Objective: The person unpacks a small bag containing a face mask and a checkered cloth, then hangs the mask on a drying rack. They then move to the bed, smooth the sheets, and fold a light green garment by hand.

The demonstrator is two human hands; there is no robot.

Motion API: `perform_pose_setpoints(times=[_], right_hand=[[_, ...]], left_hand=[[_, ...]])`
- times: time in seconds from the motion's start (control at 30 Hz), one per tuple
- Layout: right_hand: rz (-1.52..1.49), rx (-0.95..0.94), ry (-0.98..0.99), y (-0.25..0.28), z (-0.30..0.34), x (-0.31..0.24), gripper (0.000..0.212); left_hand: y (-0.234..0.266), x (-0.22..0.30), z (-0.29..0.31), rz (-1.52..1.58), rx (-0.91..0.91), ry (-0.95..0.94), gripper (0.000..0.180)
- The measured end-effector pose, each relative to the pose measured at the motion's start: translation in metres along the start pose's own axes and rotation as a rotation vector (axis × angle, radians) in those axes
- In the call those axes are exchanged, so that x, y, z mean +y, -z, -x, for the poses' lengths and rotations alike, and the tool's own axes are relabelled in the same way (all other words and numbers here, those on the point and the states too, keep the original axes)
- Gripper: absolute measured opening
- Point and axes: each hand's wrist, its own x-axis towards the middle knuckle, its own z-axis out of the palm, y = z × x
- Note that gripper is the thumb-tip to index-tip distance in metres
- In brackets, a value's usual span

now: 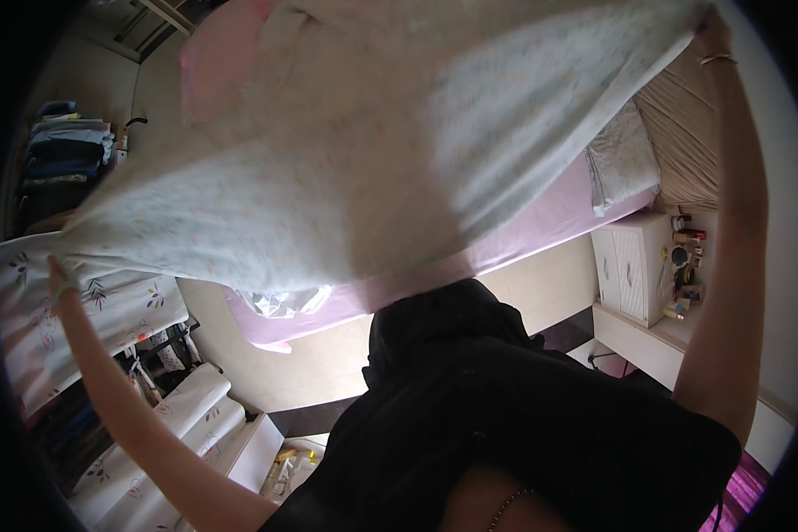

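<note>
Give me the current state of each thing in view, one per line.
sheet: lifted, spread wide in the air over the bed, blurred.
left hand: raised, gripping one sheet corner.
right hand: raised, gripping the opposite corner.
bed: pink cover on, mostly hidden under the sheet.
pillow: lying at the head of the bed.
bedside cabinet: doors closed, bottles on top.

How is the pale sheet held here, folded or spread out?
Spread out: the sheet stretches between the left hand and right hand, above the bed.
</note>
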Motion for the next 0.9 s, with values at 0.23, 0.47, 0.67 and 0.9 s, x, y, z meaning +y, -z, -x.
perform_pose_setpoints(times=[0.23, 0.47, 0.67, 0.9], right_hand=[[-0.153, 0.134, 0.119, 0.062, 0.014, -0.102, 0.029], [-0.082, 0.232, 0.051, 0.152, 0.052, -0.103, 0.033], [0.154, 0.229, -0.262, 0.212, 0.166, 0.032, 0.029], [0.308, 0.296, -0.374, 0.228, 0.265, 0.097, 0.028]], left_hand=[[0.188, -0.059, -0.001, 1.258, 0.151, 0.423, 0.058], [0.118, -0.025, 0.168, 1.170, 0.028, 0.611, 0.048], [0.032, -0.056, 0.292, 0.422, 0.040, 0.267, 0.060], [-0.030, 0.029, 0.311, 0.910, 0.185, 0.633, 0.044]])
